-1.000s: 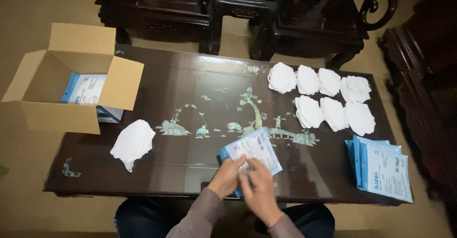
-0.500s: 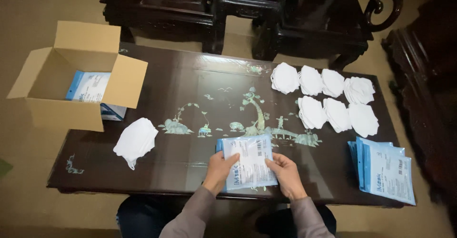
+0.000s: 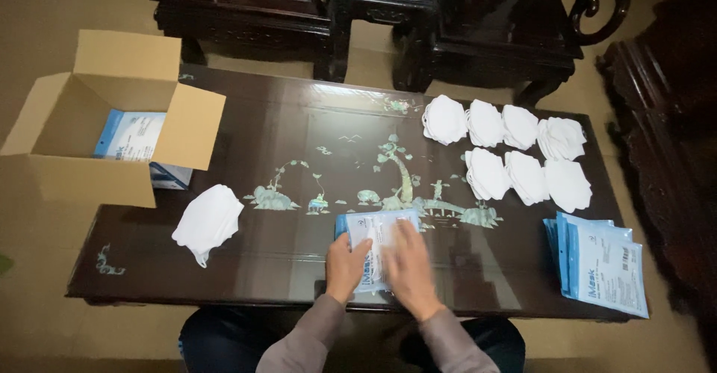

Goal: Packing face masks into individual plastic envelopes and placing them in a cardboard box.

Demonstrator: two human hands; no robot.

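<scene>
A blue and white flat pouch [image 3: 366, 227] lies near the front edge of the dark inlaid table [image 3: 299, 141]. My left hand [image 3: 346, 267] grips its left side. My right hand [image 3: 407, 268] lies flat on top of it, fingers spread and motion-blurred. A stack of white folded masks [image 3: 208, 222] rests to the left of my hands. Several more stacks of white masks [image 3: 515, 153] sit in two rows at the far right of the table.
An open cardboard box [image 3: 97, 145] holding blue and white pouches stands at the table's left end. A pile of the same pouches [image 3: 601, 262] lies at the front right corner. Dark carved wooden chairs [image 3: 388, 14] stand behind the table.
The pouch was held up in both hands, then brought down onto the table. My right hand has moved from its right edge onto its top.
</scene>
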